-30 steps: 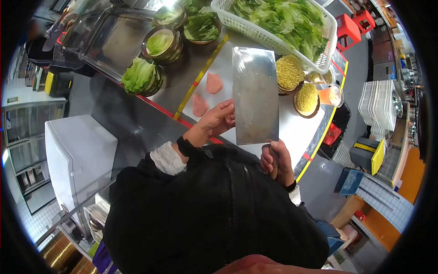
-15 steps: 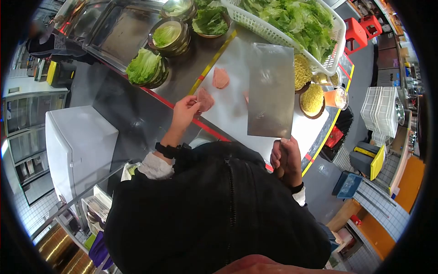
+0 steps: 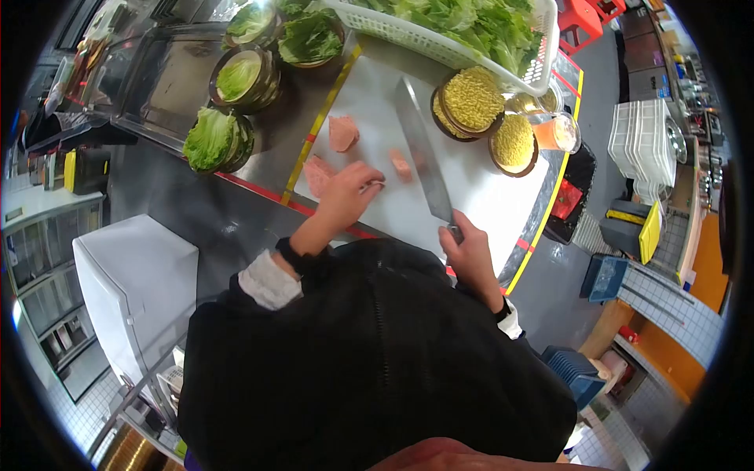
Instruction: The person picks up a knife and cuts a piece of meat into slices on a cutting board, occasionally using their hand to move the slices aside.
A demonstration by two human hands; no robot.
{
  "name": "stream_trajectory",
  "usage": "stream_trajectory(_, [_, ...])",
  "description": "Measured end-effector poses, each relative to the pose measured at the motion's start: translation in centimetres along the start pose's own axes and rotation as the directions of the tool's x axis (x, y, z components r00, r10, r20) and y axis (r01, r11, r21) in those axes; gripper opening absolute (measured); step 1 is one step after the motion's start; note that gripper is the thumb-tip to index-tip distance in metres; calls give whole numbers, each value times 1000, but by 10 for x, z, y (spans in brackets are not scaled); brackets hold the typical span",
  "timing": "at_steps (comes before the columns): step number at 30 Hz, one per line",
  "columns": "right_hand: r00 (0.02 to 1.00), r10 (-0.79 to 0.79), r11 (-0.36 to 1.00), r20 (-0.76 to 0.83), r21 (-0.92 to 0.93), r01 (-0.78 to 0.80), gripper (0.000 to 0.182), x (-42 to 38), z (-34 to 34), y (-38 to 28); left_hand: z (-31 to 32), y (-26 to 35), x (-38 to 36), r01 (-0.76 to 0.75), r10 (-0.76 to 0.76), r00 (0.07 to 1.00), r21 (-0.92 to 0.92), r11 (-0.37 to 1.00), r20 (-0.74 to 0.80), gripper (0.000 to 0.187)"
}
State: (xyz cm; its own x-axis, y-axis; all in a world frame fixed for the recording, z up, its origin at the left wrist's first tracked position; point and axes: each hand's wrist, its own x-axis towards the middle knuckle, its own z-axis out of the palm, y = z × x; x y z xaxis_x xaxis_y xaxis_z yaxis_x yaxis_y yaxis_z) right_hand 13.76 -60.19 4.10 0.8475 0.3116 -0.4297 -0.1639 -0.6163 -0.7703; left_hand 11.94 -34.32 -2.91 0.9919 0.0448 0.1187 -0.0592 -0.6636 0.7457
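My right hand (image 3: 470,253) is closed around the handle of a broad cleaver (image 3: 424,149). Its blade stands nearly edge-on to me, over the white cutting board (image 3: 487,196). My left hand (image 3: 349,196) hovers over the board's near left part, fingers loosely curled with a small gap at the thumb, and nothing shows in them. Beside it lies a pink meat slice (image 3: 316,173), partly behind the hand. Farther up is another meat slice (image 3: 343,133). A smaller meat piece (image 3: 400,165) sits between my left fingertips and the blade.
Bowls of yellow noodles (image 3: 473,98) stand at the board's right, near a cup with orange contents (image 3: 556,132). A white basket (image 3: 440,49) of lettuce is at the back. Stacked bowls with lettuce (image 3: 210,140) line the left. A white cabinet (image 3: 141,290) stands left of me.
My left hand has let go of the meat slice, which now lies on the board, and moved right. The cleaver has turned from broadside to nearly edge-on. The view has shifted.
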Motion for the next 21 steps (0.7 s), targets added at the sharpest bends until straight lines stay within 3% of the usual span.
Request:
stream_trajectory(2, [1000, -23, 999, -17, -28, 23, 37, 1, 7, 2, 23, 0, 13, -4, 9, 994, -45, 999, 110, 14])
stream_trajectory(10, [998, -59, 992, -7, -110, 58, 37, 8, 13, -2, 61, -7, 30, -12, 12, 1000, 70, 997, 2, 12])
stream_trajectory(21, [999, -37, 989, 26, -145, 40, 39, 15, 15, -3, 63, -5, 33, -11, 11, 1000, 13, 1000, -14, 19])
